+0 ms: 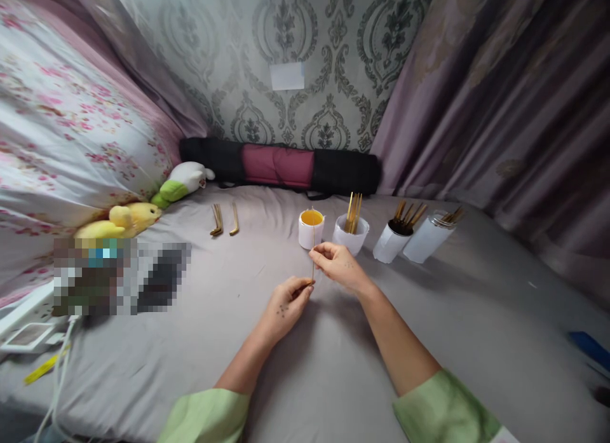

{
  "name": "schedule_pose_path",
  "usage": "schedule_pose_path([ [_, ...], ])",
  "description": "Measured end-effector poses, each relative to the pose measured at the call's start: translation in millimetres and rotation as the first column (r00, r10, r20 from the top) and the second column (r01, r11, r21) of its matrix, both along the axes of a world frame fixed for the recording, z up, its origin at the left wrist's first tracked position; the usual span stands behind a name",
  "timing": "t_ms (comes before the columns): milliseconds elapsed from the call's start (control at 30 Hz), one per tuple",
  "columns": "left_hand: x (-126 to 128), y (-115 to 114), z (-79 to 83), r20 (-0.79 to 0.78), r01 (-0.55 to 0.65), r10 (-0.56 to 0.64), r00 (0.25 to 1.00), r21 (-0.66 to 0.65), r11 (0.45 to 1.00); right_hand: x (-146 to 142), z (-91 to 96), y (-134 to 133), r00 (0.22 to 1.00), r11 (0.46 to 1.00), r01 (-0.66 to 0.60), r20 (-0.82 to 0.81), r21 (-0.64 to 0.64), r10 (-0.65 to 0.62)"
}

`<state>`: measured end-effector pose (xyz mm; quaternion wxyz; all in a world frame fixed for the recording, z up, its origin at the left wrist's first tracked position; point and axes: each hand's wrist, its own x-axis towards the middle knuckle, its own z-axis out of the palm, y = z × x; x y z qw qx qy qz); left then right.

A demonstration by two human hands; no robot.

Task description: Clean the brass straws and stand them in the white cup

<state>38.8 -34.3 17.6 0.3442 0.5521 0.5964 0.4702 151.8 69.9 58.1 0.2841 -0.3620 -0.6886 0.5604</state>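
Pinching thin rod (313, 267) in fingers of left hand (287, 305) and right hand (340, 264); your forward jab might topple yellow-lined cup (305, 236).

The left hand (286, 304) pinches a rod (313, 268) low, the right hand (339, 263) higher up; past them stand four pots (311, 238), bent rods (218, 228) to their left.

Soft light seems to come from the left, brightening the flower-printed fabric (71, 119); the mauve curtain (495, 93) is dim; diffuse shadows lie on the gray bedsheet (476, 328); edges stretch and blur; pixelation masks a left-hand patch.
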Motion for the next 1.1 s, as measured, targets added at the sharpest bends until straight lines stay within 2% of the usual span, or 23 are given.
schedule_pose_path([
  [200, 2.5, 0.3, 5.5, 0.376, 0.021, 0.076, 0.923, -0.248, 0.968, 2.0, 1.0, 0.1, 1.0, 0.998, -0.02, 0.004, 0.055, 0.02],
  [300, 1.9, 0.9, 5.4, 0.511, 0.059, 0.08, 0.856, -0.249, 0.967, 1.7, 2.6, -0.3, 1.0, 0.996, -0.013, 0.004, 0.09, 0.012],
  [467, -0.2, 1.8, 4.4, 0.706, 0.095, 0.128, 0.697, -0.268, 0.959, 2.0, 2.4, 1.6, 1.0, 0.991, 0.008, 0.0, 0.133, -0.008],
  [600, -1.9, 1.6, 6.2, 0.775, 0.102, 0.19, 0.602, -0.31, 0.945, 3.1, -0.8, 3.9, 1.0, 0.986, 0.016, -0.003, 0.168, -0.016],
  [733, -3.3, 2.0, 4.5, 0.809, 0.097, 0.185, 0.558, -0.285, 0.954, 3.8, -1.6, 4.7, 1.0, 0.984, 0.024, -0.017, 0.175, -0.022],
  [933, -3.3, 3.0, -1.0, 0.807, 0.07, 0.181, 0.562, -0.264, 0.962, 6.0, 2.6, 5.3, 0.999, 0.98, 0.042, -0.018, 0.192, -0.039],
  [1100, -1.2, 2.5, 1.0, 0.789, 0.068, 0.205, 0.579, -0.297, 0.952, 10.1, 7.7, 7.3, 0.995, 0.977, 0.098, -0.035, 0.192, -0.093],
])
